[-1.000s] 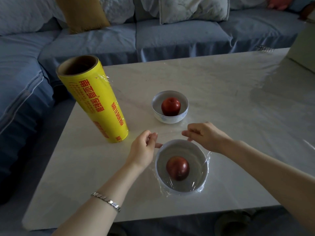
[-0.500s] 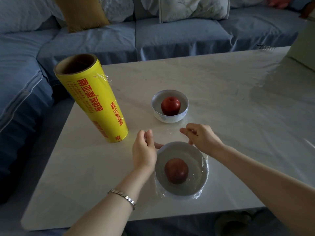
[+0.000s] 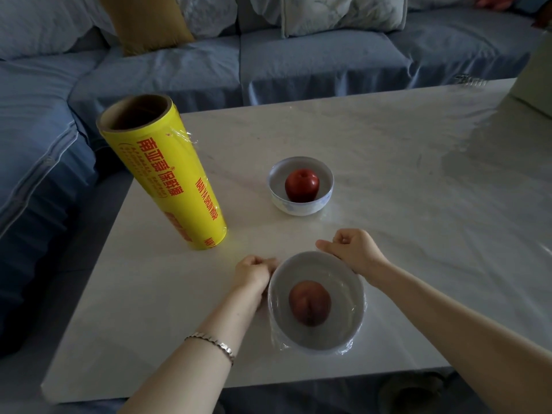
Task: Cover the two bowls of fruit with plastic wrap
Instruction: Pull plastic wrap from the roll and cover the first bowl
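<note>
Hidden/unclear: L hand (image 3: 254, 271) sits against the left rim of the near bowl (image 3: 357, 289), fingers curled under so the tips don't show. Can't tell if they pinch film or are just clenched. R hand (image 3: 352, 249) is at the far-right rim, knuckles up, fist curled, one digit poking left along the rim. Same doubt: the film is clear, so the grip is unreadable. A pale object (image 3: 534, 76) at the right edge is cut off by the frame. A small glinting item (image 3: 472, 81) at the table's far edge is too small to ID. There's a dark round shape (image 3: 412, 386) below the near table edge, unclear.

Writing: roll of plastic wrap (image 3: 167, 174), yellow w/ cardboard core, stands tilted-looking at table left. It has red Chinese characters, the last three reading 保鲜膜. Latin text down the side reads "NAN YA SHUN WRAP". The smaller print is illegible.

Task items: near bowl is white, near the front edge of the marble-look table (image 3: 418, 189), between both hands. Film (image 3: 279, 342) is stretched over the top and crinkled down the sides. The apple inside (image 3: 309, 303) looks dulled thru the film. Far bowl (image 3: 298, 208) sits beyond it, apart, top bare, w/ a glossy red apple (image 3: 302, 185) inside.

Other: silver bracelet (image 3: 213, 343) on L wrist. Blue sofa (image 3: 298, 61) behind, w/ a mustard cushion (image 3: 143, 22).
</note>
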Motion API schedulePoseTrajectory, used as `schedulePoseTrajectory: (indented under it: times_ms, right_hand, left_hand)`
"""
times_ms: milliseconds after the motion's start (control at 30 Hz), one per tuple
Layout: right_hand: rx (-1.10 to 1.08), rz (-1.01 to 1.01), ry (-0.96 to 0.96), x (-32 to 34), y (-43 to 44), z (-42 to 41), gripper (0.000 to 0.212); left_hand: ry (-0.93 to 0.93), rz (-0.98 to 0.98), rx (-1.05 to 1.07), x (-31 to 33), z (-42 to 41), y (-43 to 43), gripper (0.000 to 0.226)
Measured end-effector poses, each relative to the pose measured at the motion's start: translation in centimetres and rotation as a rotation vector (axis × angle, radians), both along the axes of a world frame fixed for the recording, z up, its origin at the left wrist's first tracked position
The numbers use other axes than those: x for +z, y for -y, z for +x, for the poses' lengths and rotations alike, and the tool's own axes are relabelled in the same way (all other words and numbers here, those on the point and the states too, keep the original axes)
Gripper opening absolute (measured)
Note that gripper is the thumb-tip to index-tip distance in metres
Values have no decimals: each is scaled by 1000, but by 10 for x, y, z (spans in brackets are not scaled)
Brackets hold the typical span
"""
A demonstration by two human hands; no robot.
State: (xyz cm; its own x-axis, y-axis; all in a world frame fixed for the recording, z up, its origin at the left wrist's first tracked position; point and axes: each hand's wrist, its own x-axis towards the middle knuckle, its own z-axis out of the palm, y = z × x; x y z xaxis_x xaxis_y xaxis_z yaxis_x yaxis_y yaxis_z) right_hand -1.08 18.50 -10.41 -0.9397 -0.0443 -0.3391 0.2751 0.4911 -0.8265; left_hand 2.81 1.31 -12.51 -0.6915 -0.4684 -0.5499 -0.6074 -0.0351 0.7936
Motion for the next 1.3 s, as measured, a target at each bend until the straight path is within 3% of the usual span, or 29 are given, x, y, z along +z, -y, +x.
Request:
schedulePoseTrajectory:
  times_ms: [133,200,267,333,400,467,500,567,633,867,1067,1300]
  right_hand:
    - [15,-110,366,6,-12,12,54]
    - [23,-273,466,6,-23,18,53]
    - [41,-388,493,7,-33,24,45]
    - [72,-382,444,9,-38,28,33]
    - [81,-365,382,11,-38,30,24]
    - [72,-354,320,13,-34,30,20]
    - [63,-343,279,14,-32,30,21]
    - [37,-313,173,16,-27,29,25]
    - [-3,-295,56,19,-25,30,26]
    - [-50,-57,-165,34,-13,24,23]
    - [-203,33,-326,29,-15,17,22]
    - [-366,-13,-246,5,-34,5,18]
  left_hand:
    - [37,-336,-260,-1,-8,18,26]
    - [7,-406,-305,1,-11,30,34]
    - [6,-392,-306,4,-11,44,36]
    - [-23,-541,-307,10,-1,52,26]
    - [-282,-663,-288,19,17,47,29]
    - [-547,-597,-448,39,39,28,59]
    - [-556,-560,-652,50,50,15,85]
    - [-400,-646,-1064,59,61,-7,129]
    - [-279,-847,-1214,54,62,-20,141]
    - [-255,-922,-1176,44,44,-24,139]
    - [-244,-932,-1199,45,32,-26,139]
    - [-231,-949,-1215,45,31,-25,141]
